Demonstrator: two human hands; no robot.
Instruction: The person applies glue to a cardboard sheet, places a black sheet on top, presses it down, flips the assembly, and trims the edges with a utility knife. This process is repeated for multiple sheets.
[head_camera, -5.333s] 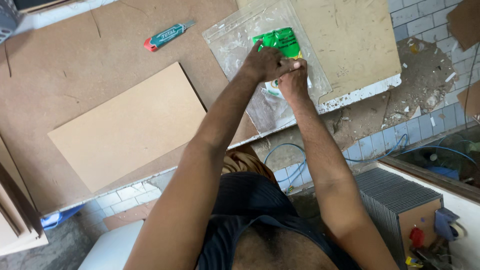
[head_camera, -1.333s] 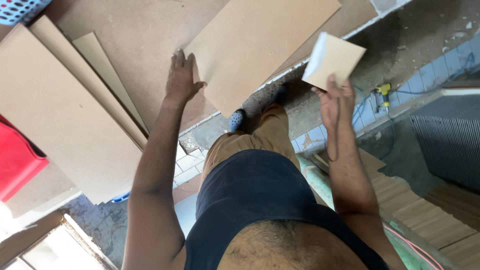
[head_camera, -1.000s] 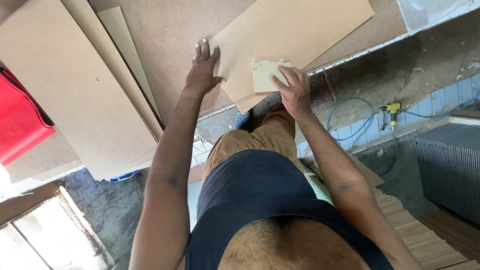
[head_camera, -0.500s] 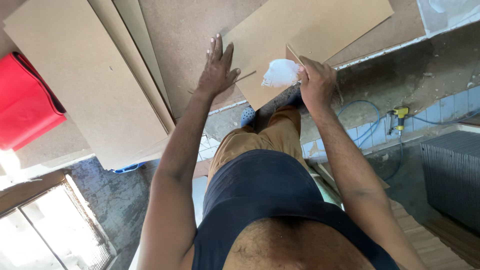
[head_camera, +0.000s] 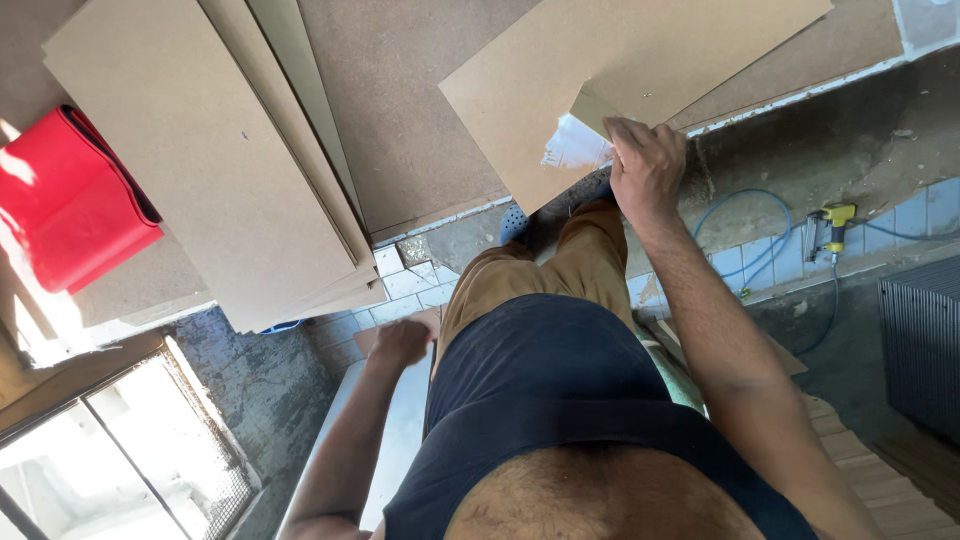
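A crumpled white plastic bag (head_camera: 577, 148) is pinched by the right hand (head_camera: 648, 165) on the tan rectangular fibreboard panel (head_camera: 620, 70); the left hand (head_camera: 400, 343) is loosely curled, empty.

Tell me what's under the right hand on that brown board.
The right hand presses a small tan block with white crumpled sheet onto the brown board. Whatever lies beneath the palm itself is covered.
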